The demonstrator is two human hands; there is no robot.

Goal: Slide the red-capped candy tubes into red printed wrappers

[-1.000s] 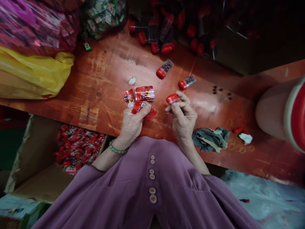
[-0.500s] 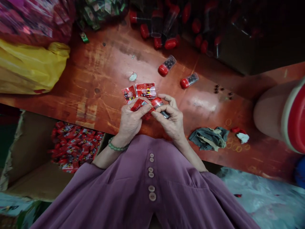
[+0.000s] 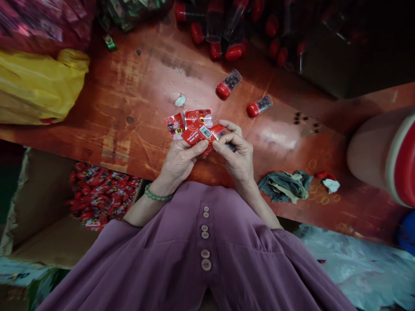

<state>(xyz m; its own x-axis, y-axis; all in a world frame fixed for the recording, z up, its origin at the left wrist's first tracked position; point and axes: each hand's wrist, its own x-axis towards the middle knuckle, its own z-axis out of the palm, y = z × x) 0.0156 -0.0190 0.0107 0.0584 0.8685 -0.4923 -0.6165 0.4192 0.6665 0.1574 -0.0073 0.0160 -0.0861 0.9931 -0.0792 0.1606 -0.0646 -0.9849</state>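
My left hand [image 3: 181,162] pinches a red printed card [image 3: 194,134] with a barcode, its face turned up toward me. In my right hand [image 3: 236,151] is a small clear tube with a red cap [image 3: 218,131], held against the card's right end; my fingers cover much of it. Two more red packets lie just beyond, one red packet [image 3: 175,124] to the left and another red packet [image 3: 197,115] beside it. Farther off on the table [image 3: 149,90] rest two capped tubes holding dark balls, a nearer-left tube [image 3: 228,84] and a right tube [image 3: 260,106].
A carton [image 3: 42,207] at lower left holds many red packets [image 3: 106,190]. A yellow bag [image 3: 39,86] sits at left. Red-capped tubes [image 3: 215,26] pile at the back. On the right are loose brown balls [image 3: 297,117], crumpled cloth [image 3: 287,185], yellow rubber bands [image 3: 321,198] and a bucket [image 3: 369,151].
The card in my left hand has turned flatter, so its printing and barcode now show. My right hand has shifted slightly right, and the tube is more covered by card and fingers.
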